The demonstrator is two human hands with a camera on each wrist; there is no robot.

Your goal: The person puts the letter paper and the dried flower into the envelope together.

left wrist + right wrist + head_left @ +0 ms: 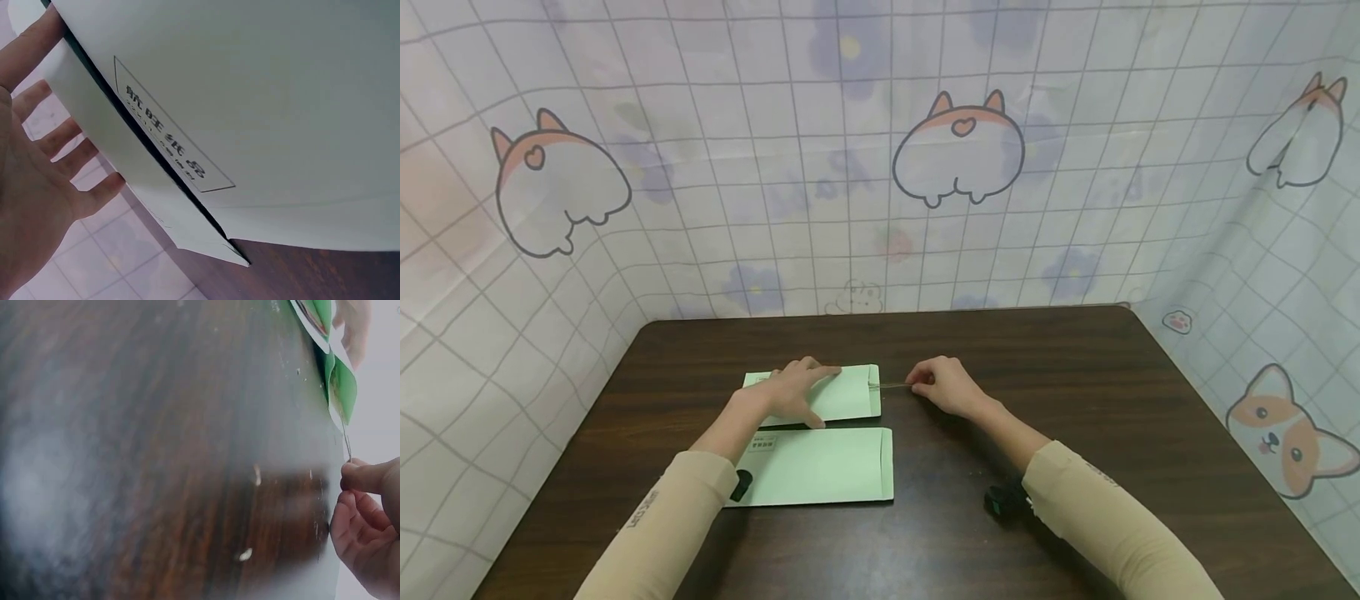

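Two pale green envelopes lie on the table, one behind the other. My left hand (793, 390) rests on the far envelope (853, 392) with its fingers spread. A thin string-like strand (891, 385) reaches from that envelope's right end. Its outer tip is pinched between the thumb and fingertips of my right hand (946, 385), just off the envelope. In the right wrist view the strand (347, 444) comes out at the envelope's open, green-lined end (342, 394). The near envelope (820, 467) has a printed label, also readable in the left wrist view (165, 131).
The dark wooden table (1060, 367) extends around the envelopes. A patterned cloth (820, 233) hangs along its back and sides. Black wrist devices sit by both sleeves, the right device (1003, 502) low over the table.
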